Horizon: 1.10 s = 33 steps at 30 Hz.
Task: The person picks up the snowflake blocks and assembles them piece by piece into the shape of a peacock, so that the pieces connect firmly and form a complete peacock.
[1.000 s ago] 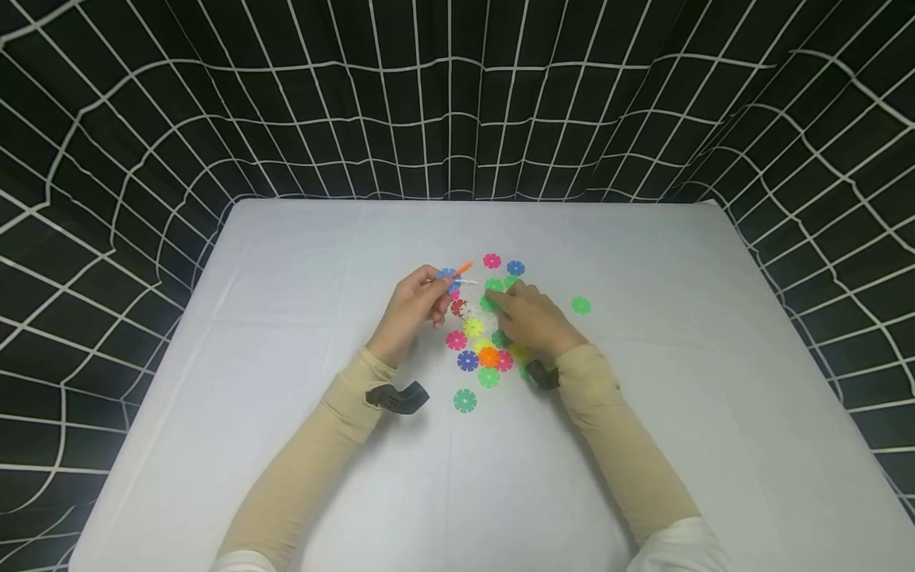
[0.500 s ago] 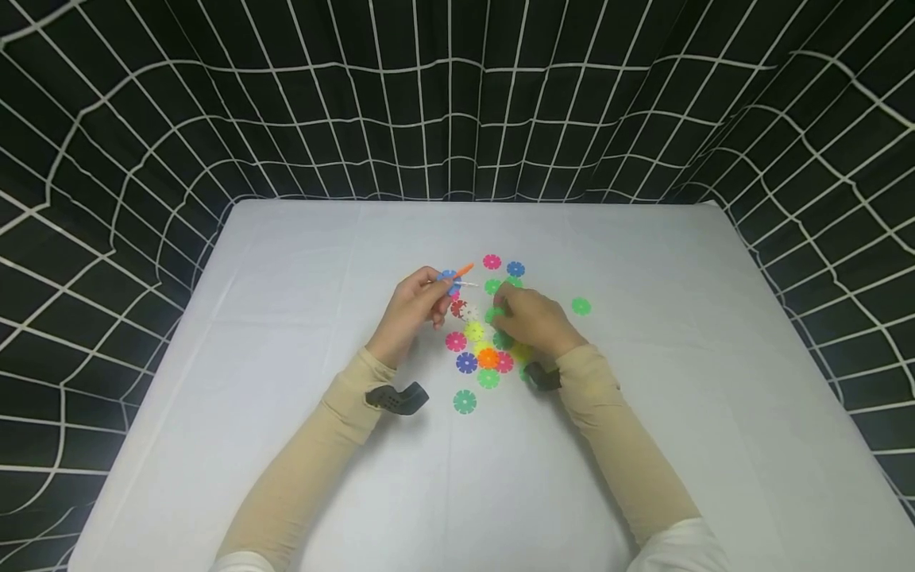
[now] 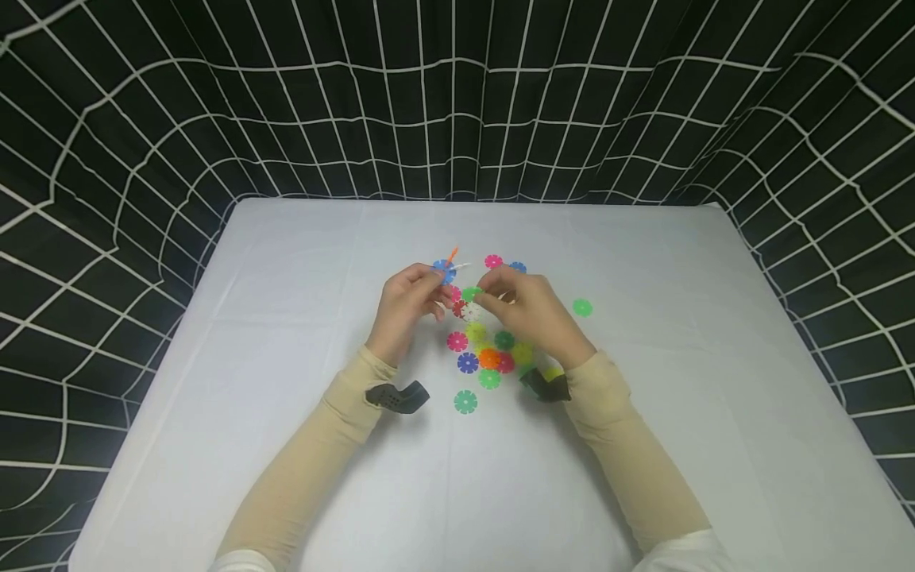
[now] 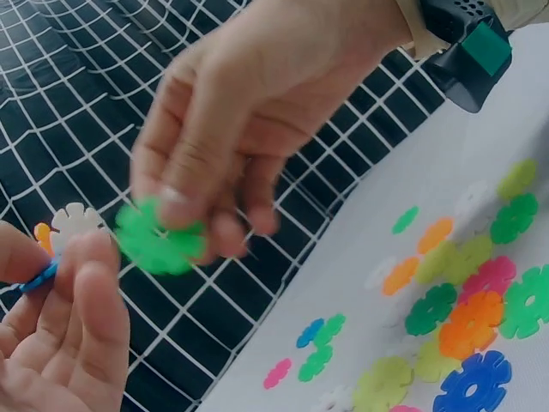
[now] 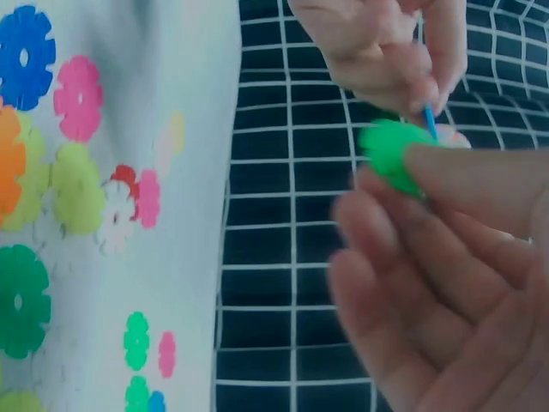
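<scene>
Between thumb and fingers my left hand (image 3: 406, 310) pinches a blue notched disc (image 3: 445, 272). An orange disc (image 3: 453, 255) and a white disc (image 4: 75, 221) stand out from the blue one, joined to it at an angle. My right hand (image 3: 532, 311) pinches a bright green notched disc (image 4: 160, 236) by its edge, with thumb and forefinger. That green disc is held up off the table, close to the joined discs; in the right wrist view it partly covers them, and I cannot tell whether they touch.
Loose notched discs lie below and around the hands on the white table (image 3: 322, 238), among them an orange disc (image 3: 489, 359), a dark blue disc (image 3: 468, 363) and a teal disc (image 3: 465, 402). One green disc (image 3: 582, 307) lies apart at the right. A black grid-patterned curtain (image 3: 457, 95) hangs behind.
My right hand has picked a green disc from the pile, lifted it and brought it left toward my left hand. The left hand has turned its joined discs slightly upward.
</scene>
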Each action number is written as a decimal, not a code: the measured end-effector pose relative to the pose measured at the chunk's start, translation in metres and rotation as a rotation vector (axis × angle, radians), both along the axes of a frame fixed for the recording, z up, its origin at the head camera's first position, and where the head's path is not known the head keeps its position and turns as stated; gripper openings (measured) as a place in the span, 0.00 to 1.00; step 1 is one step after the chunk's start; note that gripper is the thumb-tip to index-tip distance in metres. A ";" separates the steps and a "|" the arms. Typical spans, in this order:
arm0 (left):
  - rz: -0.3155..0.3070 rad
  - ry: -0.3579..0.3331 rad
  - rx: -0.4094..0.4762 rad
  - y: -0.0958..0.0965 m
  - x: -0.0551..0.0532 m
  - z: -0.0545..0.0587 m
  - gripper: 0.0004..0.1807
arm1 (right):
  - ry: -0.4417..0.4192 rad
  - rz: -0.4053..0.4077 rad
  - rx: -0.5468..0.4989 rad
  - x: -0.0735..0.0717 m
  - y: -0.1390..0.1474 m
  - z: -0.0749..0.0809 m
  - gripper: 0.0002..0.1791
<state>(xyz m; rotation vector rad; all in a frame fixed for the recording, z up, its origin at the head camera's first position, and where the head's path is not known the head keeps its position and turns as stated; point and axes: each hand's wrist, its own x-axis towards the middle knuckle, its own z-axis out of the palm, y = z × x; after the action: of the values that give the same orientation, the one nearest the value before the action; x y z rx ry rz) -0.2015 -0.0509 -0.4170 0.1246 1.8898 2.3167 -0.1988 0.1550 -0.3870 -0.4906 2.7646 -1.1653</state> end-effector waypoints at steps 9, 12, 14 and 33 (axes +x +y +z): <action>-0.051 -0.002 -0.005 0.003 0.002 -0.002 0.15 | 0.203 -0.060 -0.115 0.007 -0.004 0.003 0.08; -0.048 0.004 -0.022 0.003 0.002 -0.002 0.17 | 0.215 -0.066 -0.115 0.007 -0.005 0.003 0.09; -0.040 0.007 -0.028 0.003 0.002 -0.002 0.15 | 0.221 -0.068 -0.115 0.007 -0.006 0.003 0.09; -0.010 0.014 -0.037 0.004 0.003 0.000 0.11 | 0.259 -0.074 -0.104 0.008 -0.007 0.003 0.09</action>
<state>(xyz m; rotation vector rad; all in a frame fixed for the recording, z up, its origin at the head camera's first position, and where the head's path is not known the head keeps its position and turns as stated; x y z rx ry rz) -0.1987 -0.0469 -0.4173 0.1470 1.9324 2.2793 -0.1905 0.1478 -0.3845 -0.5939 2.9724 -1.3564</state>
